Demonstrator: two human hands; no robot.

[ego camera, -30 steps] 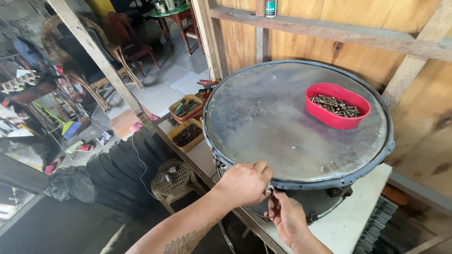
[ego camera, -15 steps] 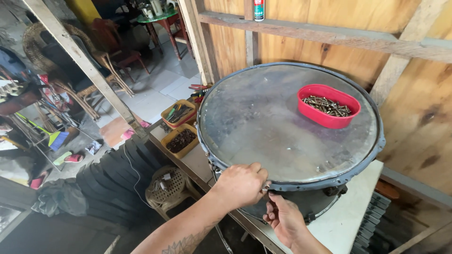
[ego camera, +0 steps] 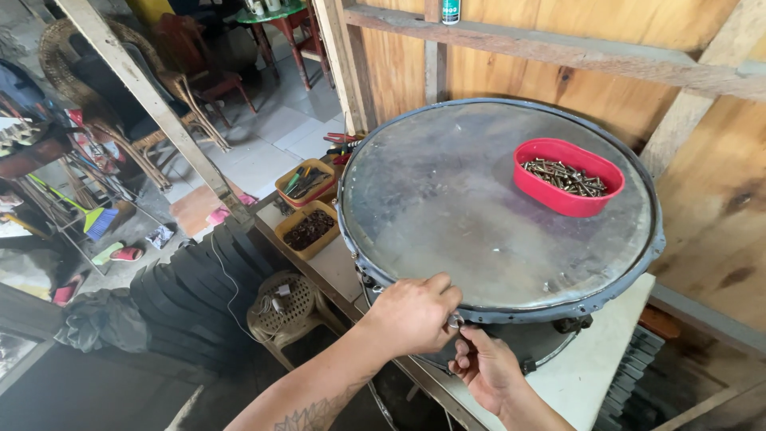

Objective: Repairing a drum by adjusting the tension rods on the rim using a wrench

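Hands (ego camera: 415, 315) unmoved, fingers (ego camera: 444, 297) on lug (ego camera: 456, 321).

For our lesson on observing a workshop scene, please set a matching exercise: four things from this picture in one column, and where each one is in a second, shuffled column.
Things
1. red tub of screws
2. left hand
3. right hand
4. spray can

Places
A. on the wooden ledge on the wall
B. below the drum's near rim
C. on the drum skin, far right
D. on top of the drum's near rim

Pairs: 1-C, 2-D, 3-B, 4-A
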